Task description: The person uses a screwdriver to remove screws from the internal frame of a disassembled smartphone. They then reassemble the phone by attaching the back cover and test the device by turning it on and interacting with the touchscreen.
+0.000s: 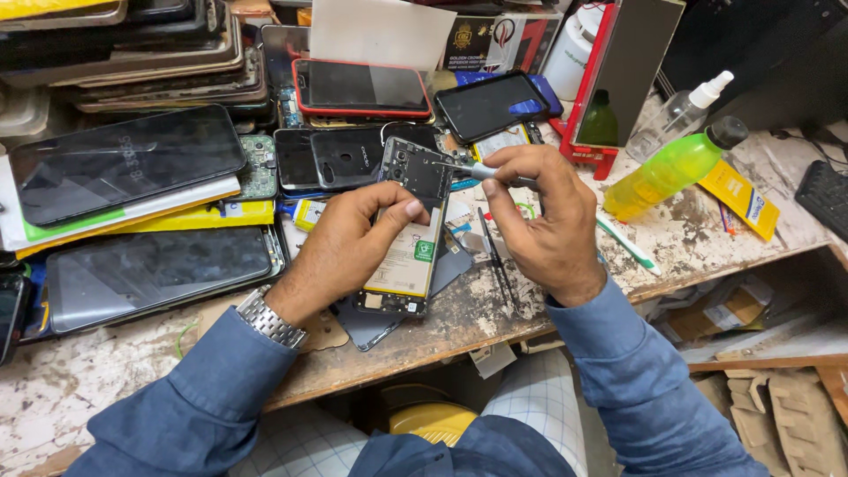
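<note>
An opened phone point(408, 238) with its back cover off lies tilted on the worn workbench point(106, 371), showing a pale battery and a dark upper circuit plate. My left hand point(349, 243) grips its left side, thumb pressed on the middle. My right hand point(539, 221) pinches a small screwdriver point(468, 167) whose tip touches the phone's upper right corner. Black tweezers point(496, 256) lie on the bench between my hands.
Stacks of phones and screens point(132, 168) crowd the left and back. A red-cased phone point(360, 88) lies behind. A green-yellow bottle point(676, 166), a clear spray bottle point(680, 110) and a red stand point(587, 146) occupy the right. The bench edge runs below my wrists.
</note>
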